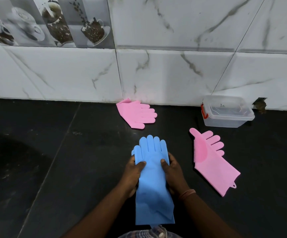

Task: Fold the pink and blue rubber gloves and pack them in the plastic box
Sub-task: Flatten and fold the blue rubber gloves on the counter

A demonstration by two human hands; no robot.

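Note:
Blue rubber gloves, seemingly two stacked, hang lengthwise in front of me, fingers pointing away. My left hand grips their left edge with the thumb on top. My right hand grips the right edge the same way. One pink glove lies folded against the wall. A second pink glove lies flat to the right, bristled palm partly showing. The clear plastic box with a red latch stands open and empty by the wall at the right.
Everything sits on a dark stone countertop backed by a white marble-tile wall. A dark round stain or basin shadow lies at the far left. A small hole in the wall is right of the box.

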